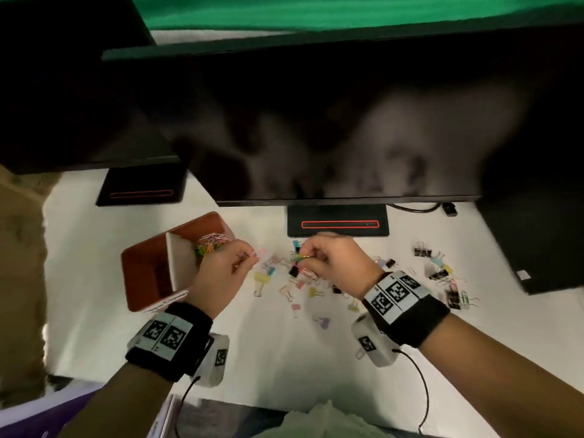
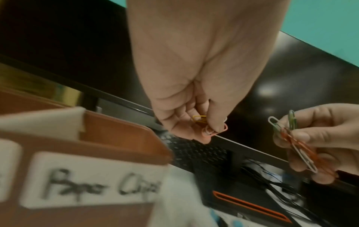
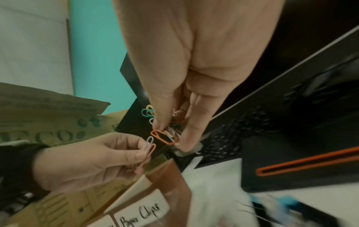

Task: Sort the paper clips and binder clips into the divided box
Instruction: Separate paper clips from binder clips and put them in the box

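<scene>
Centrally, above a white tabletop [image 1: 284, 358], both hands are shown raised, each pinching paper clips. A small bunch of pink, white and yellow wire paper clips [image 2: 211, 130] is gripped between the thumb and curled fingers of the left hand [image 1: 221, 273], just beside the right-hand edge of a brown rectangular divided box [image 1: 139, 270]. A larger bunch of orange, white and green wire paper clips [image 3: 167, 135] is held pinched in the fingertips of the right hand [image 1: 335, 263], near the left hand but apart from it. The box is seen to be split by a pale upright divider [image 1: 177, 263]; the compartment farther from the person is shown holding a heap of multicoloured paper clips [image 1: 210, 245], and that compartment's outer wall is marked with a white handwritten label reading "Paper Clips" [image 3: 141, 215]. What lies in the nearer compartment cannot be told. Pastel and black binder clips [image 1: 294, 286] are scattered on the tabletop beneath and to the right of the hands, with a further group of black binder clips [image 1: 442, 276] well apart to the right. Behind the hands, a dark monitor [image 1: 316, 121] on a black stand with a red outline [image 1: 338, 222] is shown.
</scene>
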The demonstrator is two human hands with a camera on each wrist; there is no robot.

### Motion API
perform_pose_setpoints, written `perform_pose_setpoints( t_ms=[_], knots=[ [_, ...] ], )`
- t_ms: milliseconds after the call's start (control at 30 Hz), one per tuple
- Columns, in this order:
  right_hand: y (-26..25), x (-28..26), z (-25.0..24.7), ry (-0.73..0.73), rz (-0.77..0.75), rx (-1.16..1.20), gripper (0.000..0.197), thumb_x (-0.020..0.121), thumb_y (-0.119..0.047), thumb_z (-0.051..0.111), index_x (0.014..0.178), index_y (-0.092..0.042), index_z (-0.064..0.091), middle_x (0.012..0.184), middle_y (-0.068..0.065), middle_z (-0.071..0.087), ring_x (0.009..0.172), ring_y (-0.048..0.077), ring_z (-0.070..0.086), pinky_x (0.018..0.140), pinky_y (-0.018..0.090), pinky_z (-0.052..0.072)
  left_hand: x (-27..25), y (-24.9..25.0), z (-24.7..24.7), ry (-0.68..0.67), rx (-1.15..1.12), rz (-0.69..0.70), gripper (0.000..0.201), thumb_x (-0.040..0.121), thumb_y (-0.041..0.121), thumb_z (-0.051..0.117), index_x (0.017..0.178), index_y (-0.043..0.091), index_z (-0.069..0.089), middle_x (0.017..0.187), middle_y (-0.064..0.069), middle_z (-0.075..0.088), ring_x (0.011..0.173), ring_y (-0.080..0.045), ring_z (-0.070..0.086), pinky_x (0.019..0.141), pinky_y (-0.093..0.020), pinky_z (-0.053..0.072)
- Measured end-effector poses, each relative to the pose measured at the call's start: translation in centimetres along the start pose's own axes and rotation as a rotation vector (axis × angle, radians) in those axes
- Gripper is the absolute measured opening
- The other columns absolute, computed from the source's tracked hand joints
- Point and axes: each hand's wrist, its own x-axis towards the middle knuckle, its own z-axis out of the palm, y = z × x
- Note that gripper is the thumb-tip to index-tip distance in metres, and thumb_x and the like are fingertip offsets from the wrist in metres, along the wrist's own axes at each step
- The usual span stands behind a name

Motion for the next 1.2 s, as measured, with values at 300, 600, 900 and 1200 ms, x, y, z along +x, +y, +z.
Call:
perform_pose_setpoints(
  t_ms=[300,600,900,1200],
  knots=[
    [-8.8,12.5,10.5,-0.071,0.052,0.056,0.024,0.085,-0.02,0.065,0.106,-0.008,0.063,0.101,0.011,0.069,0.082,0.018,0.059,0.085,0.031,0.05,1.6,-6.4,-6.2,0.097,0.118,-0.218,0.018,0.087,0.012,0.058,0.102,0.011,0.067,0.096,-0.006,0.07,0.091,-0.019,0.064,0.083,-0.025,0.048],
    [-3.4,6.0,6.9,-0.022,0.005,0.07,0.015,0.089,-0.022,0.059,0.102,-0.018,0.066,0.098,-0.003,0.064,0.081,0.008,0.06,0.069,0.009,0.042,1.2,-3.9,-3.5,0.006,0.067,0.046,0.029,0.087,0.006,0.056,0.114,0.017,0.061,0.112,0.001,0.06,0.1,-0.011,0.059,0.094,-0.025,0.046],
    [11.1,-7.0,-2.8,0.193,0.402,-0.151,0.032,0.085,-0.001,0.053,0.113,-0.014,0.062,0.106,0.005,0.066,0.077,0.013,0.059,0.078,0.025,0.049,0.5,4.2,10.6,-0.501,0.098,0.29,0.023,0.088,0.023,0.058,0.11,0.025,0.059,0.103,0.012,0.051,0.084,-0.001,0.053,0.072,-0.012,0.041],
    [16.8,-9.2,-5.1,-0.076,0.512,-0.321,0.055,0.083,-0.024,0.066,0.134,-0.017,0.045,0.142,0.004,0.039,0.129,0.023,0.04,0.109,0.034,0.035,0.1,7.5,20.6,-0.572,0.243,0.287,0.044,0.085,0.027,0.06,0.127,0.028,0.047,0.123,0.006,0.044,0.108,-0.012,0.047,0.098,-0.03,0.044]
  ],
)
